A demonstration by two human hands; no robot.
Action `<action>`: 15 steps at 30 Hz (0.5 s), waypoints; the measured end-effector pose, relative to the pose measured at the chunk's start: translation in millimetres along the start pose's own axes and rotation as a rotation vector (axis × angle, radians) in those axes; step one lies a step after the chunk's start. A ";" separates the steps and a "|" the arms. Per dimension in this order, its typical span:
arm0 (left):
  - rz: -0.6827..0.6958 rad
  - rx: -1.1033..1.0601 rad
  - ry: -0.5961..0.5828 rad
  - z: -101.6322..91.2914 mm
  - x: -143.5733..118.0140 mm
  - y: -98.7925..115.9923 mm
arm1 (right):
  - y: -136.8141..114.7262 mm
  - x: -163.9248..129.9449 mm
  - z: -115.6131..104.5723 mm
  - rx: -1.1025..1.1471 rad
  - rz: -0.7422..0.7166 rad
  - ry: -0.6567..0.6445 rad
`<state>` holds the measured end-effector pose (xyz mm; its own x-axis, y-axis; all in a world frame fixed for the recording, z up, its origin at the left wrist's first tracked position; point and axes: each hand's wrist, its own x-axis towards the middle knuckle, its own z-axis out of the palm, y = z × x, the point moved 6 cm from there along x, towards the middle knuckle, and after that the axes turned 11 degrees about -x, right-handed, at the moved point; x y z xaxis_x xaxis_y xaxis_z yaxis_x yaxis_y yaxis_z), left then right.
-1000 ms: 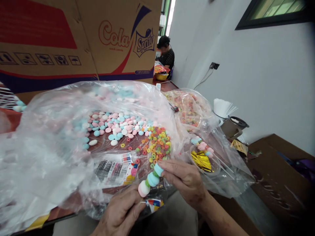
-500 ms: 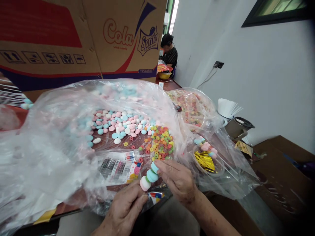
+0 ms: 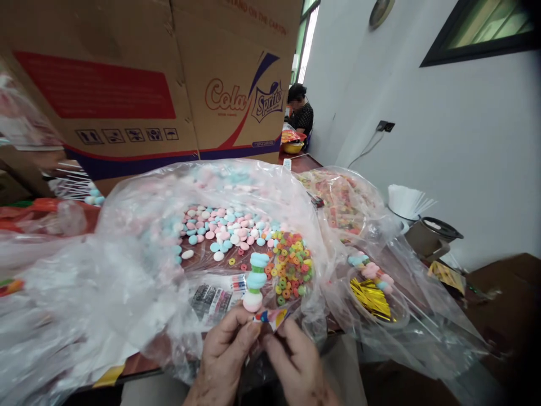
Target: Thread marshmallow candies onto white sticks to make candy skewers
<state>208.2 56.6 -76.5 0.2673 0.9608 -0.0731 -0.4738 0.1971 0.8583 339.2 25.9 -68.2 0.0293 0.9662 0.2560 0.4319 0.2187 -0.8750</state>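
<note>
An upright candy skewer (image 3: 256, 277) of blue, pink-and-white marshmallows and green gummy rings rises from my left hand (image 3: 226, 352), whose thumb and fingers are closed just below the lowest piece. Its stick is hidden by the fingers. My right hand (image 3: 296, 363) pinches a small printed plastic bag (image 3: 276, 317) close beside the left fingertips. Beyond the hands lie loose marshmallows (image 3: 228, 228) in pink, blue and white. Gummy rings (image 3: 293, 265) are heaped to their right. Several printed bags (image 3: 211, 301) lie flat left of the skewer.
A large cardboard carton (image 3: 139, 84) stands behind the big clear plastic bag (image 3: 139, 214). At right are a bowl with gold twist ties (image 3: 372, 299), finished skewers (image 3: 372, 270), white sticks (image 3: 409, 200) and a dark jug (image 3: 429, 237). A person (image 3: 302, 110) sits farther back.
My right hand has left the top of the skewer and moved down to the printed bag. The skewer now stands more upright in my left hand. The view has shifted.
</note>
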 end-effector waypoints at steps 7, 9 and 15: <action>0.049 -0.051 -0.031 7.4 3.8 -6.3 | -10.5 2.8 23.5 0.043 0.012 -0.080; 0.065 -0.044 -0.039 7.2 3.7 -0.1 | -10.7 7.6 16.7 0.066 0.042 -0.043; 0.061 0.064 -0.053 -16.8 8.1 30.5 | 1.8 12.5 -43.4 -0.033 0.050 0.189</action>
<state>181.8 73.6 -59.4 0.2844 0.9587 0.0054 -0.4362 0.1244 0.8912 379.5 32.5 -48.8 0.2190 0.9323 0.2878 0.4551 0.1634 -0.8753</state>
